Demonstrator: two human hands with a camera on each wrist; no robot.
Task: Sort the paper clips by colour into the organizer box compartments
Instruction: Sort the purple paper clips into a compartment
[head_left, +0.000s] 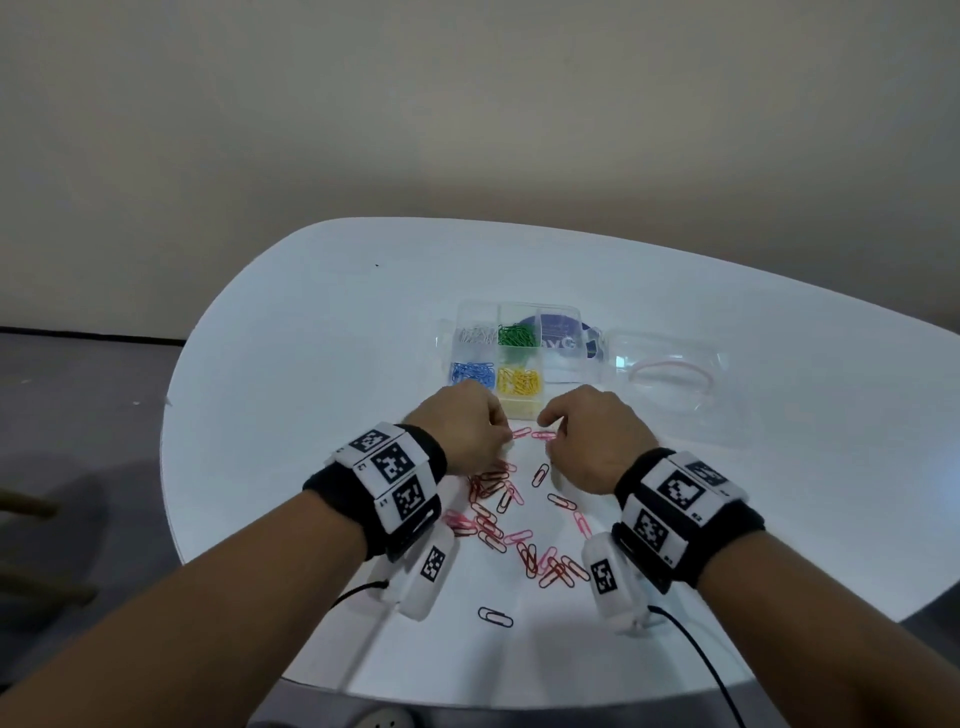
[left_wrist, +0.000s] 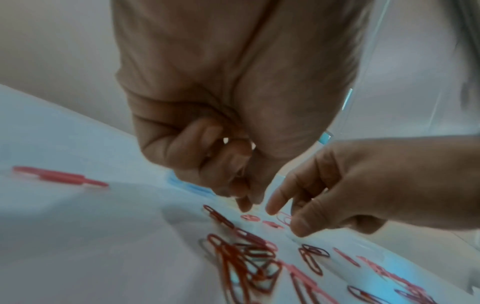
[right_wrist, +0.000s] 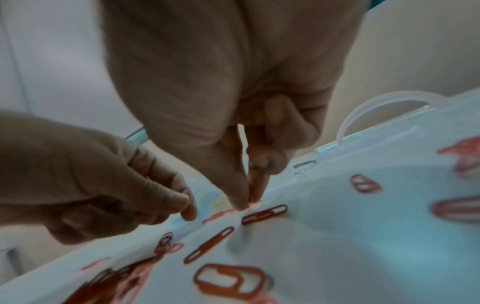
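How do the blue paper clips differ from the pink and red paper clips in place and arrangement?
The blue paper clips lie inside a compartment of the organizer box; the pink and red paper clips lie loose on the table. The blue paper clips are one colour heaped together; the pink and red paper clips are mixed and scattered. Both groups look alike in shape.

Both forearms reach up from the lower corners of the head view toward its centre, each wrist wrapped in a black band with white coded tags. The left hand (head_left: 464, 427) has its fingers curled, tips pointing down. The right hand (head_left: 592, 436) brings thumb and forefinger tips together, pointing down, other fingers tucked in.
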